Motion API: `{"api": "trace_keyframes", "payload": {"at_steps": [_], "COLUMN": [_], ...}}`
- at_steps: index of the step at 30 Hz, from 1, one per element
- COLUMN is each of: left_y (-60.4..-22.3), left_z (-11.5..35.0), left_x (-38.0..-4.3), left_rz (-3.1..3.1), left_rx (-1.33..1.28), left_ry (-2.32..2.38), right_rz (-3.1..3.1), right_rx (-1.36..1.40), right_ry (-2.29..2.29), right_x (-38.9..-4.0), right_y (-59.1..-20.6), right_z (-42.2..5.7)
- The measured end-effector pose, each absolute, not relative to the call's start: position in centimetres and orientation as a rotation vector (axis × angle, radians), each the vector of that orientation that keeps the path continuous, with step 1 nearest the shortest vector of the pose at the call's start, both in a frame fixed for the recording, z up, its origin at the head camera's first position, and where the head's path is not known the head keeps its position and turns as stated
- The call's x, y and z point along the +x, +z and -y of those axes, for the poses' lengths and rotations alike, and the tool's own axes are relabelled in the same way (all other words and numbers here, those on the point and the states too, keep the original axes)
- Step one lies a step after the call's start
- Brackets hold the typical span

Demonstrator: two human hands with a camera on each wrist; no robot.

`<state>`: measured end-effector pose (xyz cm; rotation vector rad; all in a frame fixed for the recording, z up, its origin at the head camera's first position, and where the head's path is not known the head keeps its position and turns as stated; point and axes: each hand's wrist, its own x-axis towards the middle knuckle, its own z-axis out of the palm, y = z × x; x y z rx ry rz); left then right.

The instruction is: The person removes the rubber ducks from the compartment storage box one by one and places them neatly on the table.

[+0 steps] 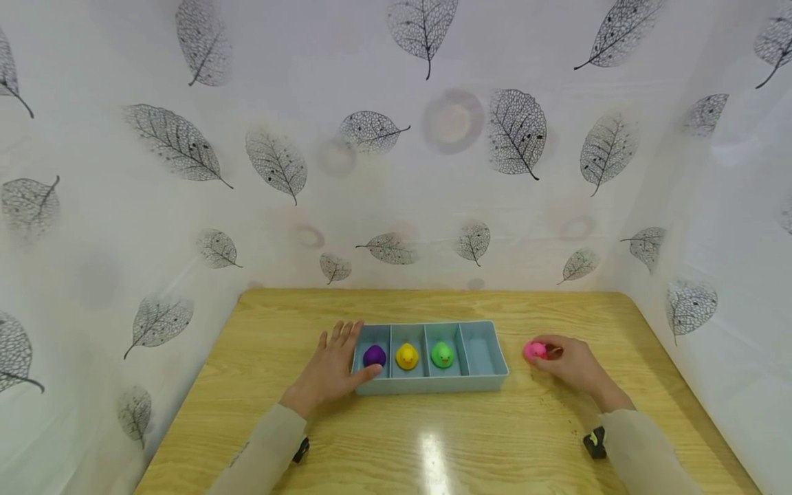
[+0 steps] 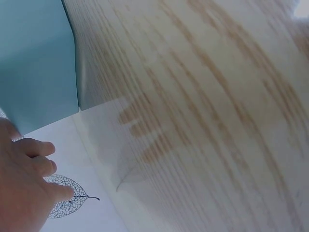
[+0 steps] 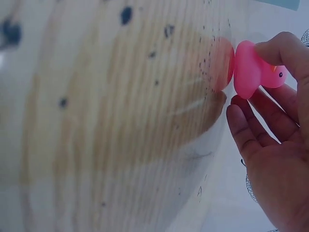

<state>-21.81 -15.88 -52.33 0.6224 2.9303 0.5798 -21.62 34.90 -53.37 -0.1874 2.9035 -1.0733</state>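
A light blue divided tray (image 1: 430, 385) lies on the table. My left hand (image 1: 334, 361) rests against its left end, fingers straight along the side and thumb reaching over the front rim; the left wrist view shows the tray's wall (image 2: 38, 72) beside the fingers. A purple toy (image 1: 374, 357), a yellow duck (image 1: 407, 357) and a green duck (image 1: 442, 355) sit in separate compartments from the left; the rightmost holds nothing. Right of the tray, my right hand (image 1: 572, 361) pinches a pink rubber duck (image 3: 248, 70) between thumb and fingers, low at the tabletop.
The wooden table (image 1: 371, 447) has a glossy surface, with dark specks (image 3: 126, 15) near the right hand. A white leaf-print sheet (image 1: 396, 192) stands behind the table and along both sides. Dark wrist devices (image 1: 595, 443) show at the cuffs.
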Motion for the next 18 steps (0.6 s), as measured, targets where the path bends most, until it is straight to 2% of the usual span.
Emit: {"api": "trace_keyframes", "payload": {"at_steps": [18], "left_y": [-52.29], "left_z": [15.80], "left_x": [-21.75], "left_rz": [-2.930], "left_rx": [0.624], "left_ry": [0.578], "right_rz": [-2.914], "right_rx": [-0.235], "right_ry": [-1.074], "right_x": [-21.45], "right_y": [-53.94], "right_z": [-35.23]}}
